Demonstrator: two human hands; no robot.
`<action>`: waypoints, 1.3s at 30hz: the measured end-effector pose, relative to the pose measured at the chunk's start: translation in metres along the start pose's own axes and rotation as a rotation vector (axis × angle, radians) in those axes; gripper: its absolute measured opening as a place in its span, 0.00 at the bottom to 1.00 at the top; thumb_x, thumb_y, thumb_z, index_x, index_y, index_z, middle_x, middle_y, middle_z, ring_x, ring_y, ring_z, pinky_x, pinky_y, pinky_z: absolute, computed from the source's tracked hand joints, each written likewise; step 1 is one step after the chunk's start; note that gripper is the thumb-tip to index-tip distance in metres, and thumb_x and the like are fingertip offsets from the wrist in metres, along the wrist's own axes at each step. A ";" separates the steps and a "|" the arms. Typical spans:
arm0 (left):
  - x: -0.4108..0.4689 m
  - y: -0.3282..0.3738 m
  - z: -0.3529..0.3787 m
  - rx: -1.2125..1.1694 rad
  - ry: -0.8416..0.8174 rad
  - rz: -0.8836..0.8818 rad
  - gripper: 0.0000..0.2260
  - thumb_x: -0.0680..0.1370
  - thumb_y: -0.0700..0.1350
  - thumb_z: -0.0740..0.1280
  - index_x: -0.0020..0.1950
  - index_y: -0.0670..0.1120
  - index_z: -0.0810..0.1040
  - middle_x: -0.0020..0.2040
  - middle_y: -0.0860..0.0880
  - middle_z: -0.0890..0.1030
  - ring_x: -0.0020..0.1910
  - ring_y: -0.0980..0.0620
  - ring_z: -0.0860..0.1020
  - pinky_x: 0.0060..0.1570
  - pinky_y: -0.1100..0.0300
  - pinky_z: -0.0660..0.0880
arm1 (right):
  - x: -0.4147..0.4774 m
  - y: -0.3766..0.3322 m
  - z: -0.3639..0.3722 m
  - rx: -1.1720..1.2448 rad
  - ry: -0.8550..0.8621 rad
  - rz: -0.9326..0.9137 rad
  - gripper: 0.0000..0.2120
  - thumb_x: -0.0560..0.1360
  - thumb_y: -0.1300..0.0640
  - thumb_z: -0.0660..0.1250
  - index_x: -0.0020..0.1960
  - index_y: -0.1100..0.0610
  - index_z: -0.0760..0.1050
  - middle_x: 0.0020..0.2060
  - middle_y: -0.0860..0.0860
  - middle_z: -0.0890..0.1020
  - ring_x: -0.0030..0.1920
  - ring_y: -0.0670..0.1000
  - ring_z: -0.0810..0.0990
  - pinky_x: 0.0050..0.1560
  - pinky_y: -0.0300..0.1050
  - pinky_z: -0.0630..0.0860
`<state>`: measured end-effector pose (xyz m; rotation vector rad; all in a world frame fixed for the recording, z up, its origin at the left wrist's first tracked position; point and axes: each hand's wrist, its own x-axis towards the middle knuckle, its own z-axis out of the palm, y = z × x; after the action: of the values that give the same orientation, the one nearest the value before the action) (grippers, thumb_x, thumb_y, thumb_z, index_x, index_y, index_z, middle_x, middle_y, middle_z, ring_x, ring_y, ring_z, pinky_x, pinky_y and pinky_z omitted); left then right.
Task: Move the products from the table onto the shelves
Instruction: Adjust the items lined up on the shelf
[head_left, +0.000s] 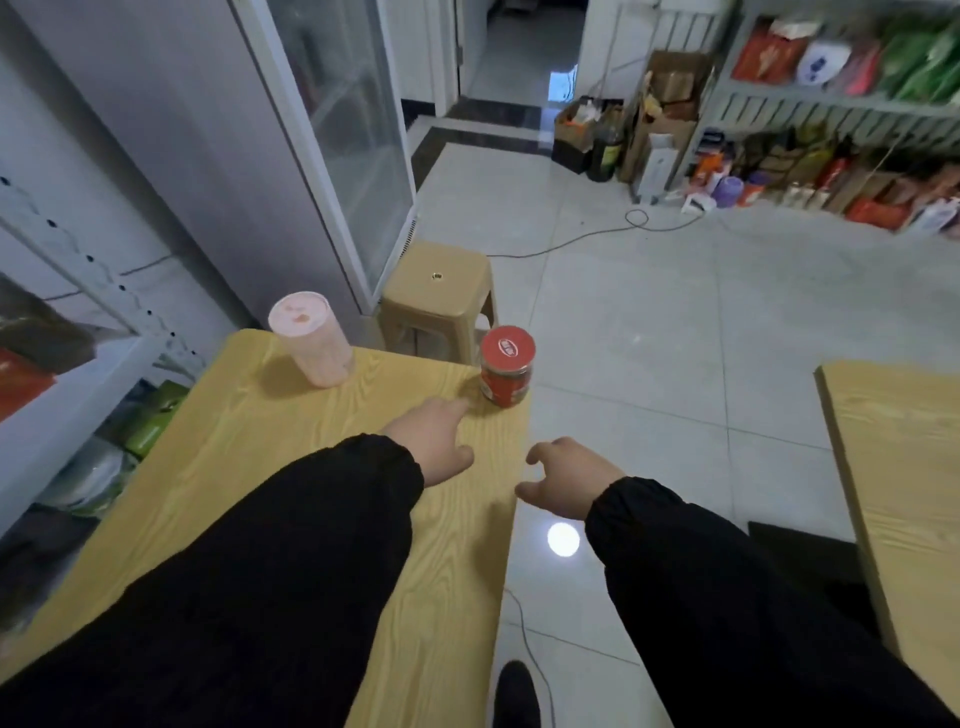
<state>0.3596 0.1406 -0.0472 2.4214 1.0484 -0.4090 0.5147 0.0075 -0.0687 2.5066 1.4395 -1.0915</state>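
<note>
A red-lidded jar (506, 366) stands upright at the far right corner of the wooden table (291, 447). A pink plastic cup (310, 339) with a sealed top stands near the table's far left corner. My left hand (434, 441) hovers over the table just short of the jar, fingers stretched toward it, holding nothing. My right hand (563, 478) hangs beside the table's right edge above the floor, fingers loosely curled and empty. White shelves (78, 374) with packaged goods stand to the left of the table.
A tan plastic stool (437, 291) stands beyond the table, next to a glass-door fridge (343, 130). A second wooden table (904, 467) is at the right. Stocked shelves (841, 98) and cardboard boxes (665, 109) line the far right wall. A cable (582, 236) crosses the tiled floor.
</note>
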 end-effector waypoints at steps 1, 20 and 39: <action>0.016 0.006 0.001 0.014 0.011 0.008 0.31 0.77 0.52 0.65 0.78 0.54 0.60 0.73 0.46 0.68 0.67 0.45 0.73 0.62 0.47 0.75 | 0.007 0.009 -0.001 0.009 -0.001 -0.001 0.28 0.78 0.41 0.65 0.75 0.50 0.69 0.71 0.52 0.71 0.63 0.54 0.77 0.60 0.49 0.76; 0.142 0.029 0.018 0.037 0.107 0.055 0.29 0.71 0.61 0.71 0.69 0.57 0.64 0.64 0.46 0.68 0.57 0.41 0.76 0.56 0.46 0.78 | 0.031 0.072 0.009 0.122 0.032 0.020 0.23 0.80 0.43 0.63 0.73 0.48 0.70 0.72 0.48 0.69 0.65 0.50 0.75 0.59 0.46 0.75; -0.228 -0.187 0.004 -0.606 0.353 -0.191 0.31 0.67 0.55 0.77 0.69 0.63 0.71 0.63 0.57 0.68 0.56 0.60 0.73 0.56 0.65 0.70 | -0.070 -0.224 0.119 0.425 -0.103 -0.477 0.54 0.62 0.48 0.85 0.80 0.49 0.59 0.68 0.48 0.76 0.65 0.46 0.77 0.61 0.39 0.75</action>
<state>0.0690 0.1132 -0.0062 1.8846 1.3250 0.2639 0.2534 0.0380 -0.0516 2.3482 2.0199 -1.7388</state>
